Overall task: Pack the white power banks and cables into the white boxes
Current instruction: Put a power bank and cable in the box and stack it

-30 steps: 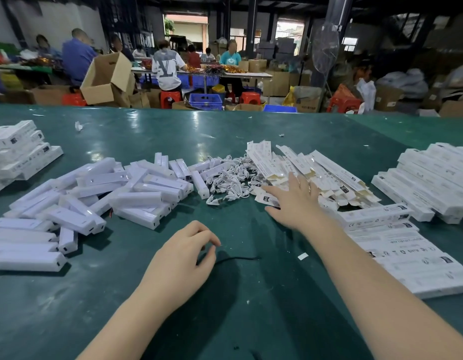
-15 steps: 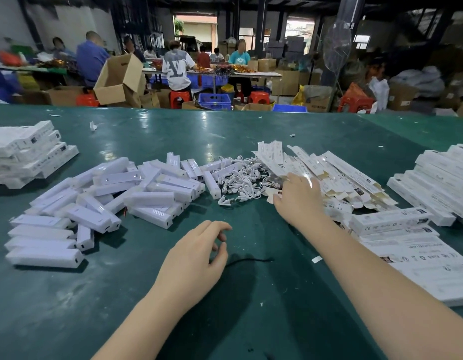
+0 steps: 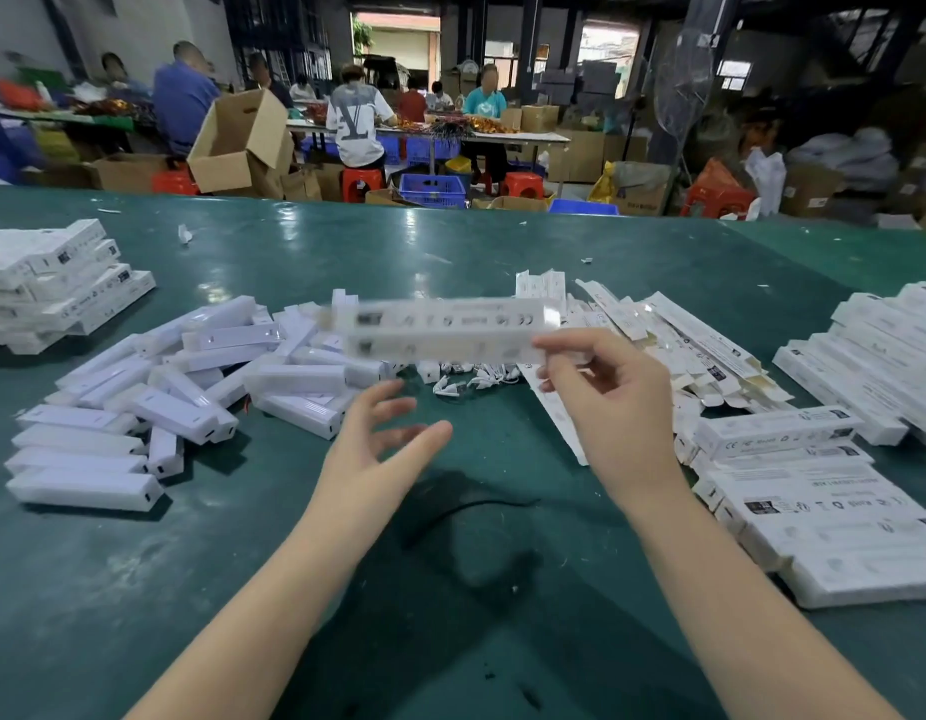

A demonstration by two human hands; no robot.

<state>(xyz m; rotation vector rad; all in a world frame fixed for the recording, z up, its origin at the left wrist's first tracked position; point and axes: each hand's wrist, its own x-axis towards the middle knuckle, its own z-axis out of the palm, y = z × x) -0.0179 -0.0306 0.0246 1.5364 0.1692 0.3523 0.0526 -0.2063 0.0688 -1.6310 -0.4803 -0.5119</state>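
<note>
Now my right hand [image 3: 614,402] pinches a flat white box [image 3: 440,330], blurred, w/ grey markings, held above the worktop [image 3: 450,589]; left hand [image 3: 377,449] spread loose below, holding nothing.

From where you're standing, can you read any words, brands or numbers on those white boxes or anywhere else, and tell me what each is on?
"CE": printed on the side of a white box lying right of the right hand.
"LV": large letters on the back of a seated person's grey shirt.
Flat box held in the right hand: marks motion-blurred, unreadable.
Print on the other boxes and stacks: too small or blurred.
</note>
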